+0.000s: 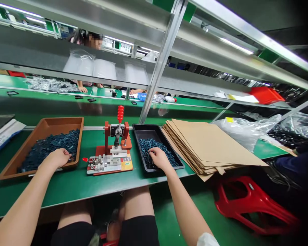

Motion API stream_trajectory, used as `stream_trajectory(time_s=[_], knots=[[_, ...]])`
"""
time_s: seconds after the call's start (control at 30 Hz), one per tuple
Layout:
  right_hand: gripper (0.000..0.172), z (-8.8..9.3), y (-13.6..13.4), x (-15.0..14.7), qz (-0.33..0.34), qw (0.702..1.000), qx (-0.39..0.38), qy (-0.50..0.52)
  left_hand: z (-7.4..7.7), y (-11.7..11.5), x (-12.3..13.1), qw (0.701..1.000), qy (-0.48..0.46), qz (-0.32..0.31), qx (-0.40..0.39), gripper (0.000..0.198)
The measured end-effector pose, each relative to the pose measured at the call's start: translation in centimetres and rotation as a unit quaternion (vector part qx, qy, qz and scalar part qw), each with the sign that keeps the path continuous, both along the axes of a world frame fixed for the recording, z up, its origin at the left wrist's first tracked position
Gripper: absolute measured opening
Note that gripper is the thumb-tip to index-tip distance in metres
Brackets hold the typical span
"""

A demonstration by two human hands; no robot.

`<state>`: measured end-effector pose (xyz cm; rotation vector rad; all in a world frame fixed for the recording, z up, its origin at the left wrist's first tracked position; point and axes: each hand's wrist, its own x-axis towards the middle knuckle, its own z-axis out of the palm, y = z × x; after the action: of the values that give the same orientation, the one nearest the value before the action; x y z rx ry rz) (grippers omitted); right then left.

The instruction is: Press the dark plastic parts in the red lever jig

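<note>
My left hand rests at the front rim of a brown plastic tray, which is heaped with small dark blue parts. My right hand is down among similar blue parts in a black tray, its fingertips in the pile. Between the trays stands a small manual toggle press with a red ribbed handle, on a red and metal base. Neither hand touches it. Whether my right fingers pinch a part is hidden.
A stack of flat brown cardboard sheets lies right of the black tray on the green workbench. Beyond it sit clear plastic bags. A red stool stands on the floor at right. Across a metal shelf, a co-worker's hand rests on another bench.
</note>
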<state>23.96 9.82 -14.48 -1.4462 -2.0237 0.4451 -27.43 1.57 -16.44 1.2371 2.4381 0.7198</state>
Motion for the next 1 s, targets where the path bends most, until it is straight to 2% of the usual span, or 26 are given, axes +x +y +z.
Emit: stream_trajectory(time_s=[0.1,0.27,0.4,0.53,0.63,0.8,0.93,1.0], knots=[[0.020,0.6,-1.2,-1.0,0.008,0.997,0.013,0.074,0.2,-0.9,0.1,0.994,0.049,-0.008,-0.092,0.023],[0.026,1.0,-5.1,-5.4,0.113,0.979,0.035,0.169,0.7,-1.6,0.9,0.996,0.078,-0.027,0.016,0.036],[0.018,-0.8,-7.6,-9.4,0.188,0.965,0.087,0.162,1.4,-2.0,1.5,0.996,0.076,-0.043,0.033,0.032],[0.018,-4.0,-8.2,-11.7,0.139,0.967,0.108,0.186,2.1,-2.6,1.9,0.995,0.068,-0.029,0.073,0.033],[0.020,-5.4,-8.0,-12.1,0.114,0.970,0.067,0.205,2.2,-3.1,2.0,0.987,-0.014,-0.008,0.161,0.031],[0.021,-5.4,-7.5,-11.9,0.092,0.958,0.048,0.269,2.5,-3.3,2.0,0.951,-0.136,0.002,0.277,0.038],[0.021,-5.5,-7.2,-11.8,0.059,0.943,0.031,0.325,4.6,-3.7,3.1,0.895,-0.243,0.018,0.373,0.042],[0.019,-5.6,-7.0,-11.8,0.062,0.937,0.016,0.343,5.9,-3.9,4.3,0.871,-0.297,-0.003,0.390,0.045]])
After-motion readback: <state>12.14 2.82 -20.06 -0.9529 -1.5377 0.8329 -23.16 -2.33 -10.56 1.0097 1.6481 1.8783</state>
